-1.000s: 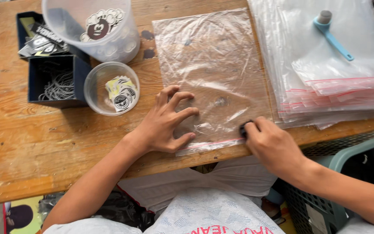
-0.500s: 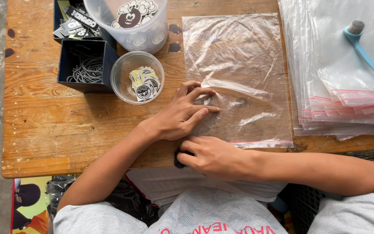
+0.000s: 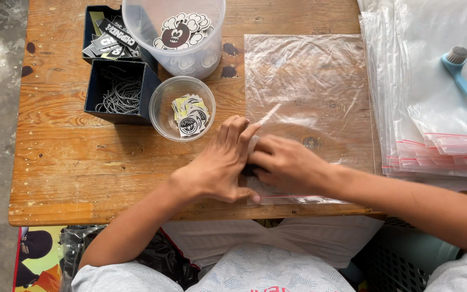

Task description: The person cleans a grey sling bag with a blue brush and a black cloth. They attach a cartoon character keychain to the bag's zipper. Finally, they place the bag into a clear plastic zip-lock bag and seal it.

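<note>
Both hands lie flat, fingers together, on the near left corner of a clear plastic bag; the left hand touches the right hand. A small round tub of stickers sits just beyond the left hand.

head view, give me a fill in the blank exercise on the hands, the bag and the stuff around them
1. Both hands, the left hand and right hand, press on the clear plastic ____ lying on the wooden table.
2. The small round tub beside the left hand holds ____.
3. The brush lying on the stack of zip bags has a ____ handle.
4. The dark box holds a metal ____.

Missing words: bag; stickers; blue; chain
</note>
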